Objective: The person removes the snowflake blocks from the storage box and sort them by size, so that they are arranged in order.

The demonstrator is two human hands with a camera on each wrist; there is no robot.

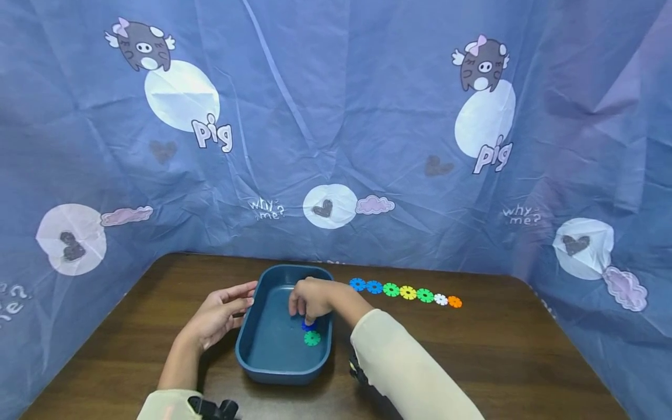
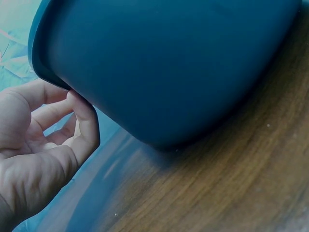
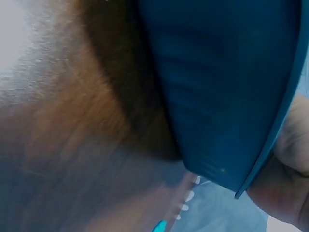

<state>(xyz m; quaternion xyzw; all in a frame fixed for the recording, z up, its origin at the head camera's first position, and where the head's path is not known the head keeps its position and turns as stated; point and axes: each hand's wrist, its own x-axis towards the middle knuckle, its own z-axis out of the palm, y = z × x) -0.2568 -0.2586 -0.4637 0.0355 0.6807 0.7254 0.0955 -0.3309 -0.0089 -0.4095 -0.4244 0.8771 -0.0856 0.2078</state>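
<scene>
Beside the blue plastic tray (image 1: 284,371), my left hand (image 1: 219,315) has its fingers against the outer left wall. The left wrist view shows the fingers (image 2: 79,108) bent loosely just beneath the tray's rim. My right hand (image 1: 313,297) reaches over the right rim into the tray, fingers pointing down. One fingertip touches a dark blue snowflake disc (image 1: 308,328), partly covered by the hand; no pinch on it is visible. A green snowflake disc (image 1: 312,338) lies flat beside it on the tray floor. In the right wrist view the tray wall hides the right fingertips.
A row of several snowflake discs (image 1: 408,293) in blue, green, yellow, white and orange lies on the brown wooden table (image 1: 499,344), right of the tray. A blue printed cloth (image 1: 336,146) hangs behind the table's far edge.
</scene>
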